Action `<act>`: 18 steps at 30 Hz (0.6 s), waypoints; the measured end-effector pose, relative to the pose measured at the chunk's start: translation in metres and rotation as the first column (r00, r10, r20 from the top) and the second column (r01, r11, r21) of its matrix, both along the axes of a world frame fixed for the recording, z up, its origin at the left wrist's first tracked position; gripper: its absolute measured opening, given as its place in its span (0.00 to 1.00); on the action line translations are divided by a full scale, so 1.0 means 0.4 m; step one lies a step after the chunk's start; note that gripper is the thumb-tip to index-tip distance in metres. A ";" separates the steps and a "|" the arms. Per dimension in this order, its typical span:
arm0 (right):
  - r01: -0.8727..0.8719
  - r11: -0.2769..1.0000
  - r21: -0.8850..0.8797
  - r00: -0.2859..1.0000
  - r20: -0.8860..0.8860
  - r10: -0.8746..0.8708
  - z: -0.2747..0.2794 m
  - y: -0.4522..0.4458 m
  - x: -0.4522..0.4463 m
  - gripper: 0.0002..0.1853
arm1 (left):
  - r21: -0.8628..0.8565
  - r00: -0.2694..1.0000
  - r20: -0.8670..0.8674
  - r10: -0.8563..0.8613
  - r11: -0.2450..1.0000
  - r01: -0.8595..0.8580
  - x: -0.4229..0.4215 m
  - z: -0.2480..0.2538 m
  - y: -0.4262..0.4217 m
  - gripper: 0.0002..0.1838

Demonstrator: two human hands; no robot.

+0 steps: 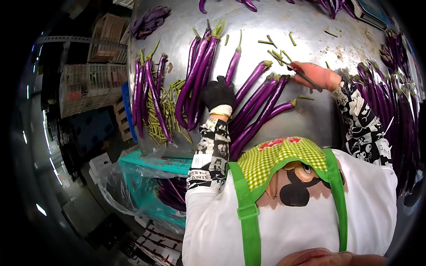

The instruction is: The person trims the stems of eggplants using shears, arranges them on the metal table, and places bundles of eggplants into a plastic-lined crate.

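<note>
My left hand (pixel 219 94), in a black glove, is closed around the lower part of a slim purple eggplant (pixel 232 66). That eggplant's long green stem points toward the far side. My right hand (pixel 317 75), in an orange-pink glove, grips a slim dark metal tool (pixel 307 79); its exact kind is unclear. Between my hands, several eggplants (pixel 255 106) lie slanted with short-cut stems. Left of my left hand is a bunch with longer stems (pixel 202 71). Cut stem pieces (pixel 276 55) are scattered near the tool's tip.
A pile of cut stems (pixel 162 106) lies beside more eggplants (pixel 141 93) at the left table edge. Wrapped eggplants (pixel 395 97) stand at the right. A purple cloth (pixel 150 21) sits at the far left corner. A teal crate (pixel 142 166) with plastic stands below; pale crates (pixel 91 86) are stacked left.
</note>
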State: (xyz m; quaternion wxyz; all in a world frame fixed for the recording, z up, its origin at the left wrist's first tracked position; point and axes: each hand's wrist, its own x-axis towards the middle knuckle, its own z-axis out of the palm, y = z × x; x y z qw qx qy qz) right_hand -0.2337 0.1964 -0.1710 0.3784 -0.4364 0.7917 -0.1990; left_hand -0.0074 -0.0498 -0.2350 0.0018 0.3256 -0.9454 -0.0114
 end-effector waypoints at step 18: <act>-0.048 0.995 0.083 0.996 -0.067 0.054 0.014 -0.058 0.006 0.24 | 0.095 0.980 -0.169 -0.108 0.988 0.126 0.025 0.101 0.113 0.17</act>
